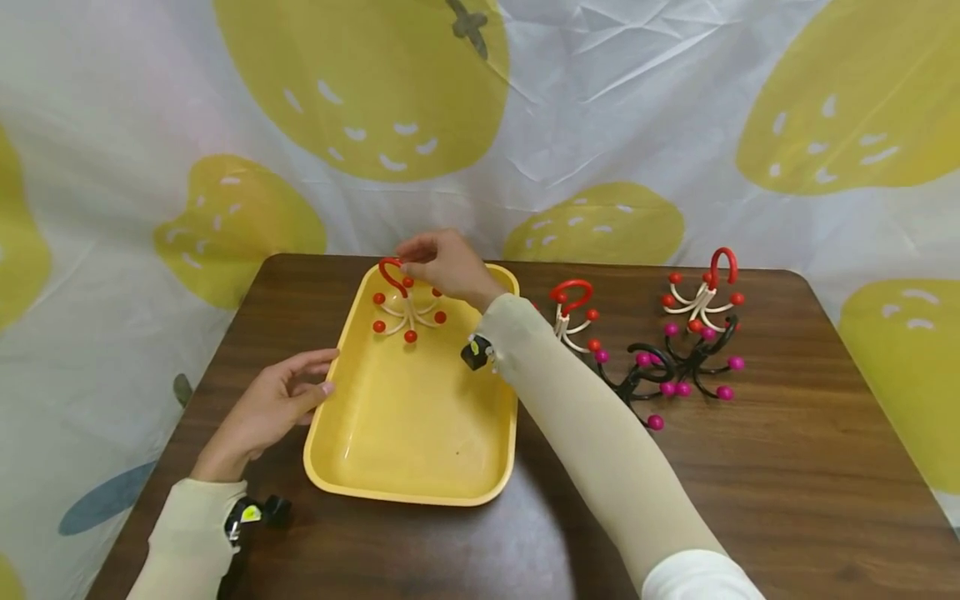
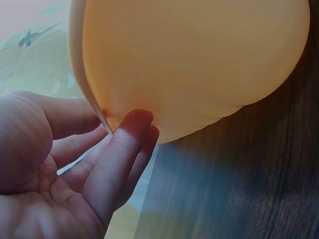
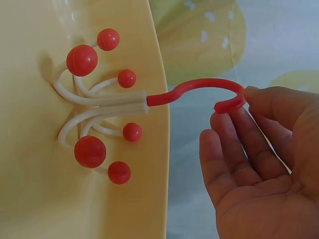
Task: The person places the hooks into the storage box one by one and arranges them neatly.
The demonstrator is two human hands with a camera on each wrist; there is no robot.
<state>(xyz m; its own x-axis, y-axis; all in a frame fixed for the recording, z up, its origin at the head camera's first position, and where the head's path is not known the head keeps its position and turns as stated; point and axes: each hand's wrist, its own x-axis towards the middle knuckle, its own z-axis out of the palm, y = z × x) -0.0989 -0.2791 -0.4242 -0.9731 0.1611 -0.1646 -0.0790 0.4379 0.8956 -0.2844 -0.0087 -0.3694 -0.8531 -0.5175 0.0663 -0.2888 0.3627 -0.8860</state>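
Two black-magenta hangers and two red-white hangers I count right of centre on my head feed, plus one red-white hanger left of centre within the yellow tray, its hook pinched by the right hand while the left hand pinches the tray's rim.

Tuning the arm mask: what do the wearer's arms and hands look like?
Left hand and right hand: bare, no gloves. The left sleeve and right sleeve are pale cream, ending at the wrists. White fabric shows further up the right arm. Left wrist unit and right wrist unit: small, black, each with a yellow-green marking.
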